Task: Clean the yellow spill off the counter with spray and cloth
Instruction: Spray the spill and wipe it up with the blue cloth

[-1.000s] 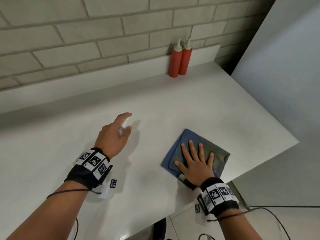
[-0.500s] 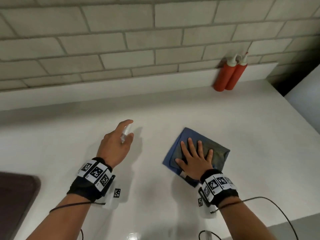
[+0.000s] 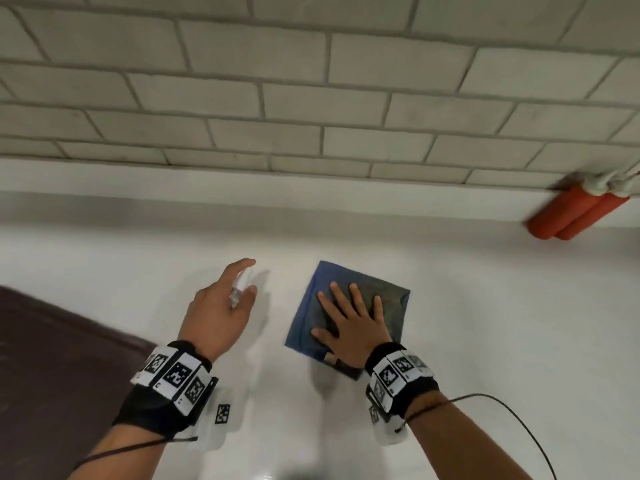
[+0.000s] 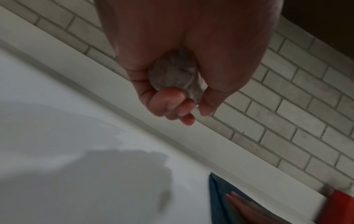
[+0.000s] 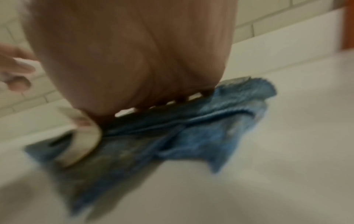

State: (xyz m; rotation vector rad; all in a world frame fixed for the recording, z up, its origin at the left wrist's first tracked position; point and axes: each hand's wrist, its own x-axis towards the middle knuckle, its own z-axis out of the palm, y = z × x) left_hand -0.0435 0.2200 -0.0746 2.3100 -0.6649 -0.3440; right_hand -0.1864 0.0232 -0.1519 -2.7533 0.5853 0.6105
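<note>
A folded blue cloth [image 3: 391, 303] with greenish-yellow staining lies on the white counter [image 3: 485, 341]. My right hand [image 3: 349, 323] presses flat on it with straight, spread fingers; the right wrist view shows the palm on the blue cloth [image 5: 210, 136]. My left hand [image 3: 228, 299] hovers just left of the cloth and grips a small clear spray bottle [image 3: 239, 285], index finger lifted over its top. The left wrist view shows fingers curled round the bottle's round base [image 4: 172, 74]. No yellow spill shows on the bare counter.
Two red squeeze bottles [image 3: 578, 216] stand against the brick wall at the far right. A dark brown surface [image 3: 52, 358] lies at the left beside my left forearm. A low white ledge [image 3: 277, 192] runs along the wall behind the counter.
The head camera has swung left: the red bottles slid to the right edge and a dark surface came in at the left. Both hands keep their hold and place on the counter.
</note>
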